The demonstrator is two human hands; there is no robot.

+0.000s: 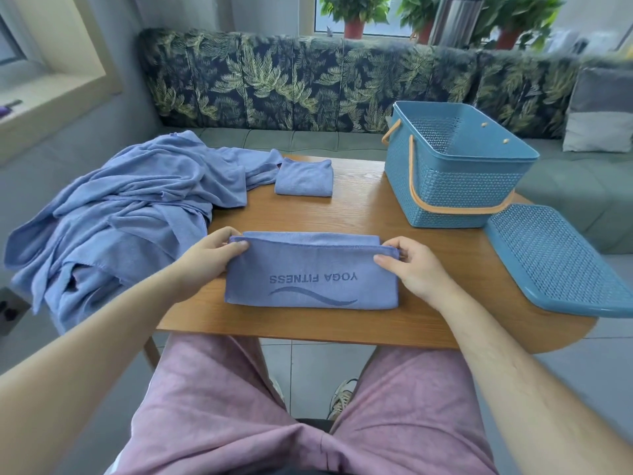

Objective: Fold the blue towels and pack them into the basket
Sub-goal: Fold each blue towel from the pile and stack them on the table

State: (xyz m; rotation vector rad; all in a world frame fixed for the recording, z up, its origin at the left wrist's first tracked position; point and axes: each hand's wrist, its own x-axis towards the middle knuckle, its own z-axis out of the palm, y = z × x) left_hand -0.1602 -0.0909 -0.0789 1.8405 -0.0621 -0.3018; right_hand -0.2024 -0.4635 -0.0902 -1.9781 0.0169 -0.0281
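Shorts: bottom of frame, my forearms reaching over them. Left hand, right hand: each pinches a top corner of the towel, flat at centre on the table. Folded towel, pile: upper left. Basket: upper right, lid beside it.

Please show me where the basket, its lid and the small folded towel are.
basket [455, 186], head view, front woven wall.
basket lid [555, 255], head view, perforated top face.
small folded towel [304, 178], head view, middle of its top.
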